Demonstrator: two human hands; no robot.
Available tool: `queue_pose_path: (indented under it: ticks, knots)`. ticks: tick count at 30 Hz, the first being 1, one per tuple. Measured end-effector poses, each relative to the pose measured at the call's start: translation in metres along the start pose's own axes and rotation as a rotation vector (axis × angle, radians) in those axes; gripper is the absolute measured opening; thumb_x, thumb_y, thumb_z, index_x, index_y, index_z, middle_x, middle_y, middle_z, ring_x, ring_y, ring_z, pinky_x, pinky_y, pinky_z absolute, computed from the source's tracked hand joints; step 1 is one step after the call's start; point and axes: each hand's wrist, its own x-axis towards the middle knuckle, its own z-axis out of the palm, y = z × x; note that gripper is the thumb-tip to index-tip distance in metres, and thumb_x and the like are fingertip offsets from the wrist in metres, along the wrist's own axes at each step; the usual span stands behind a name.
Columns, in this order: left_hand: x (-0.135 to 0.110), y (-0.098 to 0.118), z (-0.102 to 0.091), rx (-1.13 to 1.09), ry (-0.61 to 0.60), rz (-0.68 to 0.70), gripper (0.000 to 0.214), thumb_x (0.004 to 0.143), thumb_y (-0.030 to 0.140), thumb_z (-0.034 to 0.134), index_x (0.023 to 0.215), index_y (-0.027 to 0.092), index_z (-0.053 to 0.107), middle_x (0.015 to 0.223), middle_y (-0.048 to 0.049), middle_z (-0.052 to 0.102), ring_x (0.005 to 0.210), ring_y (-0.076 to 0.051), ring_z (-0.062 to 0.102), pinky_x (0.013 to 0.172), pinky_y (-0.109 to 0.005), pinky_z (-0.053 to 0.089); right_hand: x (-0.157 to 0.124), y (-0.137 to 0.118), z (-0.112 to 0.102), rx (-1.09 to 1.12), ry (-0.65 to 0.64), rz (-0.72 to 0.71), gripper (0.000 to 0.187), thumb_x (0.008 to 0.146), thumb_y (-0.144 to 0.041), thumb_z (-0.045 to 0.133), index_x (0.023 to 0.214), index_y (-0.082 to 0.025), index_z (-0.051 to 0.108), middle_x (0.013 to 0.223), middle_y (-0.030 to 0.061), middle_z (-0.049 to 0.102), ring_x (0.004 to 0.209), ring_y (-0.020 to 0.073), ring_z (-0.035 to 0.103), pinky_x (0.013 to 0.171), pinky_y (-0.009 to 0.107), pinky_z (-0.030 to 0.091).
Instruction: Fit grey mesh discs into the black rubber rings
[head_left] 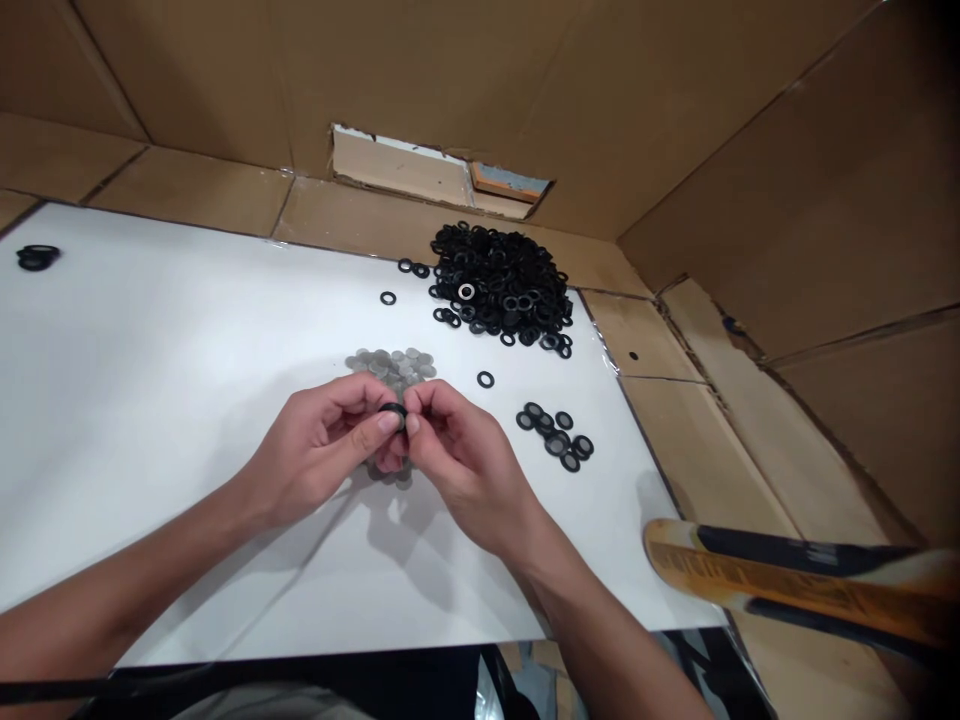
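Above glossy white sheet [150, 400]: left hand [315, 455], right hand [457, 460] pinch round black rubber ring [392, 409].

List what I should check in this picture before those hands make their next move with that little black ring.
1. Grip: the black ring is pinched between the fingertips of the left hand and the right hand: ok.
2. Inside of the ring: hidden by the fingers: cannot tell.
3. Grey discs: a pile lies just behind and under the hands: ok.
4. Big heap of black rings: plenty at the far edge of the white sheet: ok.
5. Small group of rings: lies to the right of the hands, apart from the heap: ok.
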Motion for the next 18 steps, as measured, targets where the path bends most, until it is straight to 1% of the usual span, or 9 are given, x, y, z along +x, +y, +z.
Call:
queue_pose_path:
  ticks: [5, 9, 12, 15, 18]
  knots:
    - [-0.0012, 0.0024, 0.0041, -0.020, 0.047, 0.014, 0.014, 0.101, 0.027, 0.068, 0.091, 0.018, 0.071, 0.075, 0.0003, 0.071, 0.068, -0.013, 0.068, 0.066, -0.024, 0.060, -0.0008, 0.0003, 0.0018, 0.010, 0.015, -0.029, 0.013, 0.102, -0.029, 0.058, 0.091, -0.024, 0.052, 0.079, -0.0002, 0.065, 0.075, 0.0175, 0.064, 0.072, 0.034, 0.050]
    - [-0.0013, 0.0020, 0.0071, 0.002, 0.141, -0.016, 0.011, 0.099, 0.026, 0.069, 0.090, 0.019, 0.069, 0.072, 0.0015, 0.071, 0.065, -0.013, 0.069, 0.064, -0.025, 0.061, -0.0001, -0.0005, 0.0030, -0.016, 0.042, -0.045, 0.014, 0.105, -0.031, 0.056, 0.093, -0.024, 0.054, 0.080, 0.0000, 0.066, 0.076, 0.0172, 0.065, 0.072, 0.033, 0.051]
    - [-0.0006, 0.0002, 0.0071, 0.015, 0.184, -0.040, 0.011, 0.101, 0.028, 0.068, 0.094, 0.020, 0.066, 0.070, 0.0027, 0.072, 0.062, -0.014, 0.069, 0.064, -0.027, 0.061, 0.0014, -0.0010, 0.0037, -0.015, 0.068, -0.080, 0.014, 0.106, -0.032, 0.056, 0.094, -0.024, 0.055, 0.079, -0.0009, 0.065, 0.075, 0.0164, 0.064, 0.073, 0.033, 0.053]
    - [0.0003, -0.0011, 0.0063, 0.020, 0.178, -0.055, 0.012, 0.102, 0.031, 0.065, 0.098, 0.021, 0.063, 0.070, 0.0029, 0.074, 0.063, -0.015, 0.071, 0.064, -0.028, 0.061, 0.0034, -0.0007, 0.0037, -0.002, 0.071, -0.076, 0.015, 0.105, -0.031, 0.057, 0.093, -0.023, 0.056, 0.077, -0.0013, 0.064, 0.072, 0.0164, 0.063, 0.073, 0.033, 0.053]
    - [0.0006, -0.0013, 0.0059, 0.014, 0.127, -0.062, 0.013, 0.103, 0.033, 0.064, 0.097, 0.021, 0.063, 0.071, 0.0028, 0.074, 0.064, -0.015, 0.072, 0.065, -0.028, 0.062, 0.0043, -0.0011, 0.0028, 0.043, 0.057, -0.045, 0.017, 0.104, -0.033, 0.059, 0.090, -0.023, 0.056, 0.074, -0.0020, 0.063, 0.070, 0.0162, 0.063, 0.071, 0.033, 0.052]
